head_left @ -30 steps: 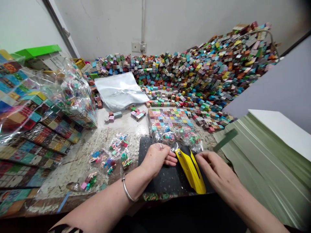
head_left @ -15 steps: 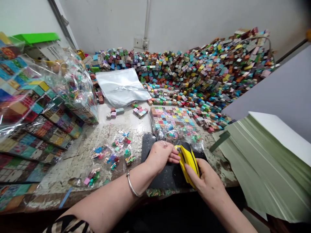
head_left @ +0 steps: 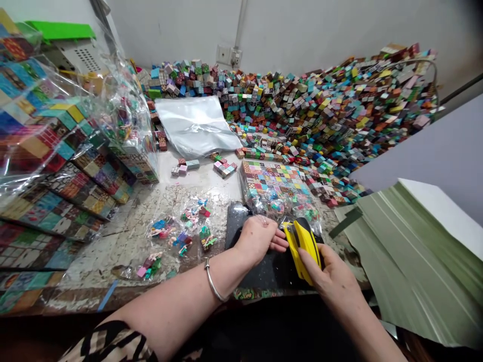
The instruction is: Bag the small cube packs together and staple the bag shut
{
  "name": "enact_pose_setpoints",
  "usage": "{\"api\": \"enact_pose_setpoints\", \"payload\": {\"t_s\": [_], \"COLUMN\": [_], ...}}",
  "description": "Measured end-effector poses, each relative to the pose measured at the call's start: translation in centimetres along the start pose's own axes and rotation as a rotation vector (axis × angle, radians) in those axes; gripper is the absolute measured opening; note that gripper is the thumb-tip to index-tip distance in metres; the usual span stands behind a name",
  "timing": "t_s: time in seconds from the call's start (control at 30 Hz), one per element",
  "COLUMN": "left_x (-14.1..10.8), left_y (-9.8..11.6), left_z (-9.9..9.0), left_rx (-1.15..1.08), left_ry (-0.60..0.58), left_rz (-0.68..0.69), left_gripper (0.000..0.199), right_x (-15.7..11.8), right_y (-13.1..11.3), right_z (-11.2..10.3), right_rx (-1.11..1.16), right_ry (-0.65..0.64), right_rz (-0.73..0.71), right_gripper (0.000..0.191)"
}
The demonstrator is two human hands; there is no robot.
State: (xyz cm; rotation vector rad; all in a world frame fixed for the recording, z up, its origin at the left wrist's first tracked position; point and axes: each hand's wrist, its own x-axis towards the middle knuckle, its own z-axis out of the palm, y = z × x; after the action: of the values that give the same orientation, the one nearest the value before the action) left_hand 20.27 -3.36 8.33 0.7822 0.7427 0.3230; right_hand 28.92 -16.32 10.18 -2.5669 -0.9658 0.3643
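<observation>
My right hand [head_left: 332, 269] is wrapped round a yellow and black stapler-like tool [head_left: 303, 249], tilted over a black mat [head_left: 260, 271]. Just left of the tool, my left hand [head_left: 258, 239] has thumb and forefinger pressed together at the gathered edge of a clear plastic bag [head_left: 277, 205]. Beyond both hands lies that bag, with a flat block of many small patterned cubes [head_left: 273, 178] and small colourful figures inside.
Small clear bags of figures [head_left: 181, 234] lie left of the mat. Wrapped cube blocks [head_left: 75, 181] are stacked at the left. Silvery plastic sheets [head_left: 198, 125] and a large heap of loose cubes [head_left: 320, 105] lie behind. Green sheets [head_left: 415, 251] hang at the right.
The whole view has shifted slightly, so everything appears a little further right. The yellow tool is still in my right hand, and my left hand still pinches the bag's edge.
</observation>
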Motion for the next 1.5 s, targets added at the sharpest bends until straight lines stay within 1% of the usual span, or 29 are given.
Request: {"api": "enact_pose_setpoints", "payload": {"t_s": [0.2, 0.33, 0.5, 0.73, 1.0, 1.27, 1.37, 1.43, 1.5], "left_x": [0.3, 0.4, 0.2, 0.2, 0.3, 0.3, 0.3, 0.3, 0.2], "left_y": [-0.4, -0.4, -0.5, -0.6, -0.5, -0.5, -0.5, -0.4, -0.3], "left_z": [-0.1, -0.2, -0.3, -0.3, -0.3, -0.3, -0.3, -0.2, -0.2], "left_rx": [0.009, 0.021, 0.027, 0.024, 0.022, 0.046, 0.063, 0.071, 0.074], "left_ry": [-0.006, -0.014, -0.019, -0.021, -0.021, -0.023, -0.018, -0.014, -0.01], "left_rz": [0.0, 0.003, 0.017, 0.025, 0.023, 0.028, 0.03, 0.03, 0.03], "left_gripper": [0.014, 0.016, 0.011, 0.011, 0.009, 0.008, 0.009, 0.008, 0.008], "right_x": [-0.6, -1.4, -1.8, -1.1, -0.8, -1.0, -0.8, -0.2, 0.8], "right_y": [0.6, 0.8, 0.7, 0.7, 0.2, 0.9, 1.3, 1.6, 2.0], "right_z": [-0.3, -0.6, -0.7, -0.2, -0.5, 0.6, 0.3, -0.2, -0.6], "right_rx": [-0.041, -0.038, -0.049, -0.066, -0.069, 0.001, 0.026, 0.027, -0.034], "right_ry": [0.039, 0.066, 0.105, 0.095, 0.096, 0.067, 0.047, 0.095, 0.181], "right_rz": [-0.056, -0.051, -0.104, -0.143, -0.15, -0.145, -0.172, -0.22, -0.309], "right_gripper": [0.041, 0.041, 0.041, 0.038, 0.036, 0.04, 0.039, 0.036, 0.033]}}
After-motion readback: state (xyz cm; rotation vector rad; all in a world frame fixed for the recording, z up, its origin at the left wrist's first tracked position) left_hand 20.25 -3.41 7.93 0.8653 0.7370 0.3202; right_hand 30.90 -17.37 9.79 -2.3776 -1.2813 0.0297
